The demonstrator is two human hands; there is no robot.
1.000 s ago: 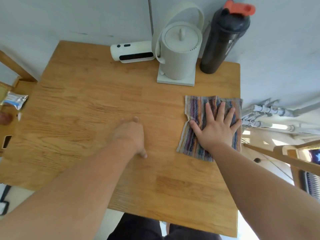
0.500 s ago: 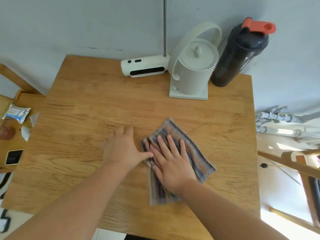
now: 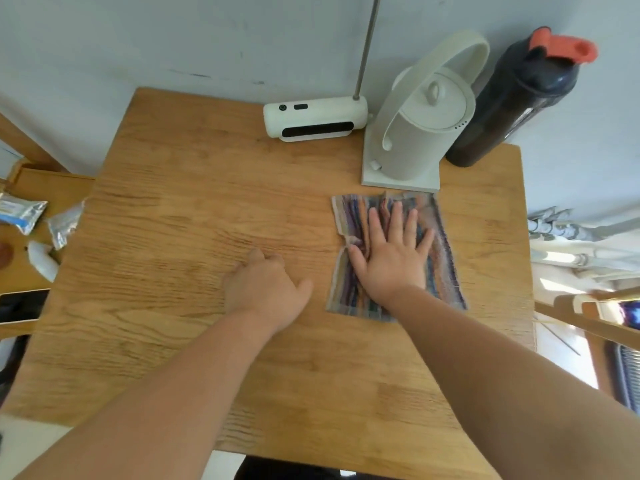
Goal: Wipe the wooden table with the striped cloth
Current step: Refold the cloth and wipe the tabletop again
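Note:
The striped cloth (image 3: pixel 441 237) lies flat on the right half of the wooden table (image 3: pixel 194 209), just in front of the kettle's base. My right hand (image 3: pixel 393 252) presses down on it, palm flat and fingers spread. My left hand (image 3: pixel 265 287) rests on the bare wood to the left of the cloth, fingers curled under, holding nothing; its thumb points toward the cloth's left edge without touching it.
Along the back edge stand a white lamp base (image 3: pixel 315 119) with a thin pole, a white kettle (image 3: pixel 420 129) on its square base, and a dark bottle (image 3: pixel 516 102) with an orange cap. Foil packets (image 3: pixel 22 213) and a phone (image 3: pixel 20 306) lie on a lower surface to the left.
My right hand has slid the cloth from the table's middle back to the right, toward the kettle, and the cloth lies flatter. My left hand has stayed near the middle.

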